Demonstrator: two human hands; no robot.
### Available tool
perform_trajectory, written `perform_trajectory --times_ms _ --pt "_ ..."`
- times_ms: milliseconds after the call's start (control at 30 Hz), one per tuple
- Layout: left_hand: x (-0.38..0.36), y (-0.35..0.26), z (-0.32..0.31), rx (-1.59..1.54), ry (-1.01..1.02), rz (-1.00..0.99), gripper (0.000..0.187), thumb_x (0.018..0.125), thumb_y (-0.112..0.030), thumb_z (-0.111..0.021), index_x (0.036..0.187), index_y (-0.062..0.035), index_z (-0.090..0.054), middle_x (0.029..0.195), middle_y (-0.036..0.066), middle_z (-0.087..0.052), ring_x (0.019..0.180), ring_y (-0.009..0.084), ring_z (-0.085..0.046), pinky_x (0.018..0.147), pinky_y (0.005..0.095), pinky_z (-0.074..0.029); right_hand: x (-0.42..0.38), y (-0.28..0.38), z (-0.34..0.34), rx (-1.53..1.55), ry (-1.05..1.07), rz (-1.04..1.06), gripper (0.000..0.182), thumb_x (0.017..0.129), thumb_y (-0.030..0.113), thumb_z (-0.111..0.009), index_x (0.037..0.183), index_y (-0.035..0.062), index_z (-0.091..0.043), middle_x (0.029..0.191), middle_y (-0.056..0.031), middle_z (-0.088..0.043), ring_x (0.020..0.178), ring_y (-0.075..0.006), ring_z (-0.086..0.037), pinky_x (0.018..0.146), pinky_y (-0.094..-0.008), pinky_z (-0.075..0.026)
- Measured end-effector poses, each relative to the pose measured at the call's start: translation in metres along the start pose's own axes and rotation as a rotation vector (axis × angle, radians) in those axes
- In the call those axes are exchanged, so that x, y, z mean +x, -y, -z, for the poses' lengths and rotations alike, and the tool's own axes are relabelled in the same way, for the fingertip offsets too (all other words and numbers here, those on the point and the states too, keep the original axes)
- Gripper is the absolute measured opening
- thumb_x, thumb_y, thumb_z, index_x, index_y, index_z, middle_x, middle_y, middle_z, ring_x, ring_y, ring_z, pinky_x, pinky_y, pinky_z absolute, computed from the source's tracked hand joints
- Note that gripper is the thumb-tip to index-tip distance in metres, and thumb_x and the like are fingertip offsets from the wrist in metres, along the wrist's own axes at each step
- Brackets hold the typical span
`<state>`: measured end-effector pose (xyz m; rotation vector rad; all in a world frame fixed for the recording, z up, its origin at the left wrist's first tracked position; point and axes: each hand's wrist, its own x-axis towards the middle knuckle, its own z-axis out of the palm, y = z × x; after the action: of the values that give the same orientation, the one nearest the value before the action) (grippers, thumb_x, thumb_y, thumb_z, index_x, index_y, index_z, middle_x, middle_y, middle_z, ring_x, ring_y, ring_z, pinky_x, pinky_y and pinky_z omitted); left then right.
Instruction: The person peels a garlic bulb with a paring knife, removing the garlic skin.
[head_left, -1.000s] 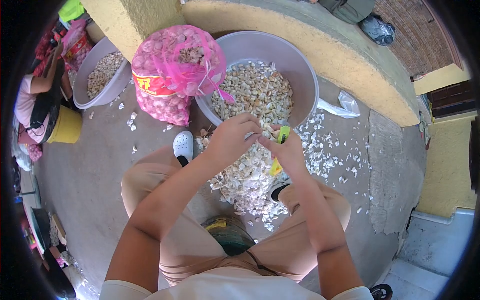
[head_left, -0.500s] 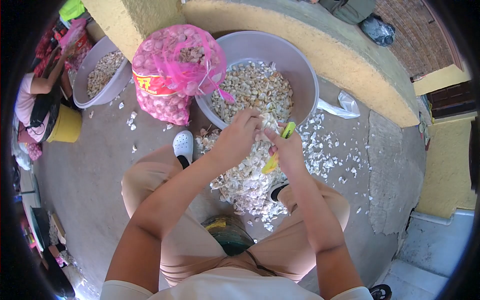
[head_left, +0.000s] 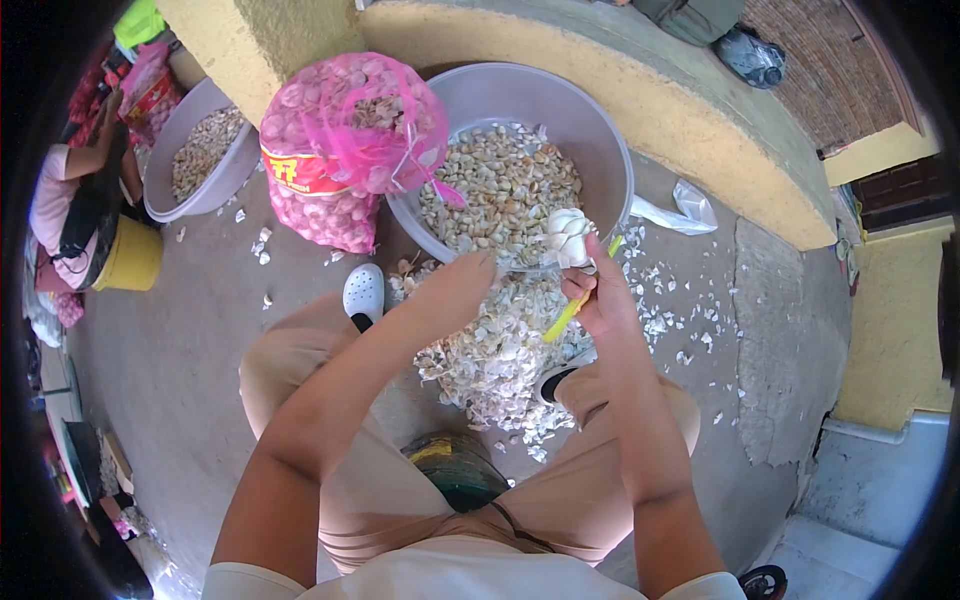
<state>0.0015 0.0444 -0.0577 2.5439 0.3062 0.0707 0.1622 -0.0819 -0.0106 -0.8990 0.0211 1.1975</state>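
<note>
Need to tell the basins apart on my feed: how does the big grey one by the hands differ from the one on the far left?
The near basin looks larger and sits before the person's knees; the far basin looks smaller, beside another person. A pink mesh sack leans on the near basin only. Both are grey and hold garlic cloves.

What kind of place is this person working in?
Probably an outdoor yard or porch used for peeling garlic: a bare concrete floor, big basins of cloves, a pink mesh sack of garlic and a heap of skins.

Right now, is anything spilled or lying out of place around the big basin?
Yes. Papery garlic skins lie in a heap on the concrete floor between the person's feet, with more bits scattered to the right of the grey basin. The pink mesh sack of garlic leans against its rim.
</note>
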Motion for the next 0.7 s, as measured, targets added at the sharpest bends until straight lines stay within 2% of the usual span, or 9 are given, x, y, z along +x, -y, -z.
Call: perform_trajectory --times_ms 33,133,233,333,433,533,633,700 --pt "-0.002 0.005 -0.003 0.063 0.127 0.014 0.012 0.079 -0.008 -0.05 0.089 -0.0011 -0.05 0.088 0.012 -0.048 0.087 0.029 -0.051 0.075 0.0366 -0.041 0.0 0.002 0.001 -0.005 0.027 -0.002 0.022 0.082 0.023 -0.059 0.094 0.0055 -0.051 0.073 0.0015 -0.055 0.043 -0.0004 -0.036 0.039 -0.0162 -0.029" --pt "-0.002 0.002 -0.002 -0.155 0.189 0.133 0.015 0.08 -0.011 -0.051 0.091 -0.001 -0.053 0.09 0.013 -0.049 0.085 0.029 -0.052 0.074 0.0364 -0.042 -0.001 0.003 0.001 -0.041 0.051 -0.062 0.023 0.081 0.022 -0.059 0.095 0.0052 -0.051 0.073 0.0007 -0.055 0.042 -0.0006 -0.037 0.038 -0.0166 -0.03" --pt "0.004 -0.01 0.015 -0.219 -0.042 0.003 0.018 0.082 -0.015 -0.052 0.093 -0.0009 -0.054 0.09 0.012 -0.051 0.081 0.0261 -0.054 0.071 0.0348 -0.043 -0.002 0.002 0.004 -0.087 0.028 -0.115 0.024 0.08 0.021 -0.06 0.096 0.0041 -0.051 0.07 0.0001 -0.054 0.042 -0.0021 -0.038 0.04 -0.0179 -0.031" --pt "0.012 -0.016 0.024 -0.529 -0.244 0.139 0.023 0.081 -0.022 -0.055 0.082 0.0009 -0.054 0.081 0.012 -0.052 0.075 0.0259 -0.054 0.069 0.0362 -0.043 0.0 -0.002 0.007 -0.139 0.061 -0.128 0.027 0.078 0.016 -0.063 0.097 0.0029 -0.05 0.068 -0.0009 -0.052 0.043 -0.0042 -0.04 0.041 -0.0193 -0.033" --pt "0.013 -0.023 0.037 -0.733 -0.247 0.277 0.022 0.08 -0.022 -0.058 0.082 0.0001 -0.054 0.077 0.01 -0.055 0.07 0.0204 -0.055 0.066 0.0325 -0.044 -0.004 -0.006 -0.001 -0.311 0.025 -0.053 0.033 0.074 0.011 -0.066 0.1 0.0014 -0.048 0.067 -0.0015 -0.05 0.044 -0.0062 -0.042 0.041 -0.0204 -0.035" --pt "0.015 -0.011 0.027 -0.668 -0.288 0.072 0.017 0.081 -0.017 -0.058 0.085 -0.0007 -0.053 0.079 0.004 -0.054 0.063 0.0091 -0.052 0.055 0.0242 -0.044 -0.007 -0.008 -0.007 -0.485 -0.007 -0.011 0.042 0.07 0.009 -0.069 0.104 -0.0003 -0.047 0.068 -0.0017 -0.048 0.046 -0.0081 -0.044 0.041 -0.0216 -0.037" --pt "0.011 -0.015 0.035 -0.75 -0.195 0.276 0.018 0.077 -0.015 -0.062 0.084 -0.001 -0.054 0.081 0.005 -0.056 0.064 0.0106 -0.054 0.058 0.0248 -0.045 -0.006 -0.009 -0.007 -0.616 0.014 0.017 0.048 0.068 0.009 -0.071 0.108 -0.001 -0.046 0.071 -0.0022 -0.048 0.048 -0.0088 -0.045 0.042 -0.0224 -0.038" --pt "0.01 -0.017 0.036 -0.706 -0.268 0.219 0.017 0.076 -0.014 -0.063 0.084 -0.0011 -0.055 0.083 0.005 -0.056 0.067 0.0109 -0.056 0.059 0.0246 -0.046 -0.006 -0.009 -0.008 -0.69 0.026 0.033 0.05 0.067 0.01 -0.072 0.109 -0.0014 -0.046 0.073 -0.0027 -0.048 0.049 -0.0089 -0.046 0.043 -0.0225 -0.039"
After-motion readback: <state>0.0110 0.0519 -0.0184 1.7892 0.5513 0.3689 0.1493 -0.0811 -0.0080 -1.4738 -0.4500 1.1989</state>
